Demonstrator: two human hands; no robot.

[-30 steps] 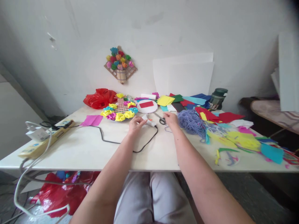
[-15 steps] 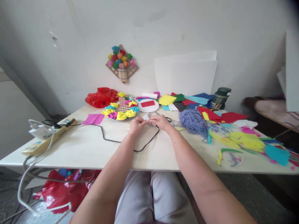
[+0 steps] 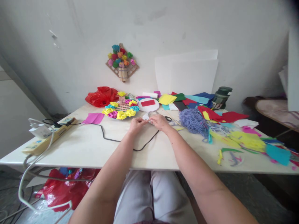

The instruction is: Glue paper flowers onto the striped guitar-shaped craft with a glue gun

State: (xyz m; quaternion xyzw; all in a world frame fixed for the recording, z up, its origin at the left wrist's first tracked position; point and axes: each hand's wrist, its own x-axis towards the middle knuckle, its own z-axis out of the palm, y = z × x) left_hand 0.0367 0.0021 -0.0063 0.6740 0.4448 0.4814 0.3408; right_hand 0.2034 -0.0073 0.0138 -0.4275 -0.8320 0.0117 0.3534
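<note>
Over the middle of the table, my left hand (image 3: 137, 124) and my right hand (image 3: 159, 122) come together with fingers pinched. Between their fingertips is a small white piece of what looks like crepe paper (image 3: 145, 116); the fingers cover part of it. A black cord (image 3: 109, 139) runs from the power strip and passes beneath my forearms towards my right hand. Just right of that hand lie black-handled scissors (image 3: 168, 118). Beyond my hands sits a white oval disc (image 3: 153, 109) with a red paper strip (image 3: 148, 103) on it.
A woven piece edged with paper flowers (image 3: 121, 115) lies left of the disc. The power strip (image 3: 46, 140) and pink paper (image 3: 93, 118) are further left. Purple yarn (image 3: 192, 120), coloured paper scraps (image 3: 247, 140) and a dark green jar (image 3: 221, 98) occupy the right side.
My right hand has turned slightly inward, its fingers closer over the white piece. My left hand stays almost in place.
</note>
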